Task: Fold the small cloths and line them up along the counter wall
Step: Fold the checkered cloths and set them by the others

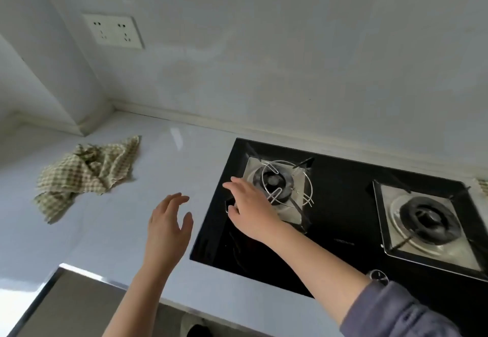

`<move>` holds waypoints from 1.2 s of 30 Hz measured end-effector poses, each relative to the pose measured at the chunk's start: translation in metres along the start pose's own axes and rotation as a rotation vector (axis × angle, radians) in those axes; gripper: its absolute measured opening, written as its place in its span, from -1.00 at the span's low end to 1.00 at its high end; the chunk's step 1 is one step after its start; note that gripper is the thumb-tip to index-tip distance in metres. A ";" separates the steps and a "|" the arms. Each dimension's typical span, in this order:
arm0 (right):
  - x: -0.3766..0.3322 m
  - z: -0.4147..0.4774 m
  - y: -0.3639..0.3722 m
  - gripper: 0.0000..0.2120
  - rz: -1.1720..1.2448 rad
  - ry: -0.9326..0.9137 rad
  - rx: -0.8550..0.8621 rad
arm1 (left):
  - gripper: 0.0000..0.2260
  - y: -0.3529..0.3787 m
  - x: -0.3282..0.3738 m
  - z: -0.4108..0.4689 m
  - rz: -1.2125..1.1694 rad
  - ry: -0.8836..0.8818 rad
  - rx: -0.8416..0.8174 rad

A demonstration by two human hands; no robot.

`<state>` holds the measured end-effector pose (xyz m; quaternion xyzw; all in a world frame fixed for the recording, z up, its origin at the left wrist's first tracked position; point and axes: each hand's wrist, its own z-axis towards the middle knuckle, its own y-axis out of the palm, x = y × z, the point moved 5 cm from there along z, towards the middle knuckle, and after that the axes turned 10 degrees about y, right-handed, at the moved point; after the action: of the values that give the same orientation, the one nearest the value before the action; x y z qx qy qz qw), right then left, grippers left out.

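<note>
One cloth (pixel 87 171) is left in a crumpled heap on the tabletop (pixel 163 151), at the left near the corner; it is not folded yet, and not set against the wall (pixel 264 59); a bit of what may be a second cloth (pixel 483 186) is seen at the far right edge, past the stove (pixel 340 204). The left hand (pixel 169 231) is held above the tabletop, well apart from the cloth; its grip is loose and open, with nothing in it; the right hand (pixel 250 210) is stretched over the stove's left side, its grip spread open and empty too. No folded cloth is seen, so nearly all the work is judged to be left.
</note>
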<state>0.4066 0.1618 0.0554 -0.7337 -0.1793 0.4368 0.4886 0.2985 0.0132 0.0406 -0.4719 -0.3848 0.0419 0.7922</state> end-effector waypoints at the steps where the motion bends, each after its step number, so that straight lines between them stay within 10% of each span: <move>1: -0.012 0.014 0.010 -0.52 -0.019 0.000 -0.017 | -0.72 -0.006 -0.024 0.008 0.007 -0.015 -0.006; 15: -0.210 0.229 0.177 -0.56 -0.057 0.128 -0.173 | -0.62 -0.071 -0.319 0.144 0.364 0.038 -0.369; 36: -0.201 0.240 0.181 -0.90 -0.400 0.162 0.035 | -0.60 -0.086 -0.397 0.149 0.318 0.220 -0.314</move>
<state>0.0702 0.0749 -0.0426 -0.7076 -0.2737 0.2738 0.5911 -0.1019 -0.0978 -0.0797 -0.6454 -0.2188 0.0540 0.7298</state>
